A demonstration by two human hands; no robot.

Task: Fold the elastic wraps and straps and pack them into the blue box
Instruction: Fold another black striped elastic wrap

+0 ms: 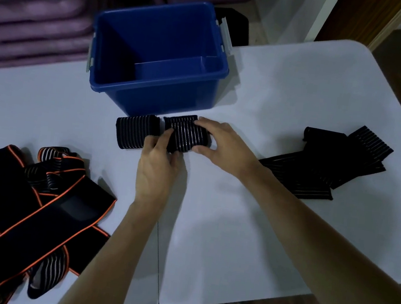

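At mid-frame our left hand [158,169] and right hand [223,145] pinch a folded wrap [185,134] on the surface [249,221], beside another folded one [135,131]. The blue box [156,53] above looks empty; the loose wraps [329,162] at right and the orange-edged straps [26,206] at lower left remain unfolded.

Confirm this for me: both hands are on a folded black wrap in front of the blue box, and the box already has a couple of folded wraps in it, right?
Not quite. The head view shows the blue box with nothing inside it. The rest holds: the left hand and right hand both grip a folded black wrap in front of the box.
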